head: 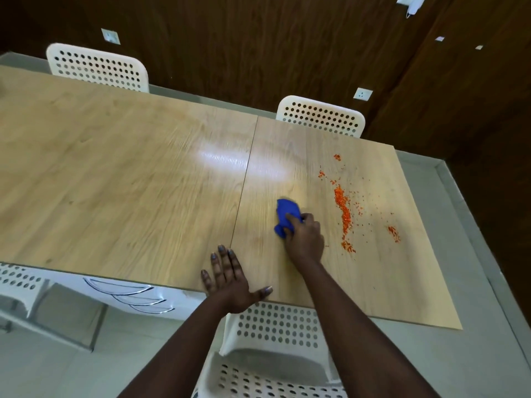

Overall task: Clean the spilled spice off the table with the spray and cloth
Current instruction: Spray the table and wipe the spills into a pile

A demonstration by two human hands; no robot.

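Gripping a bunched blue cloth with curled fingers, the right hand presses it on the table, arm stretched forward. It looks slightly blurred. Orange spice lies scattered just right of the cloth. The left hand rests flat near the table's front edge, fingers spread and straight.

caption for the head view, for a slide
Right hand wipes table with blue cloth beside spilled spice; left hand flat.
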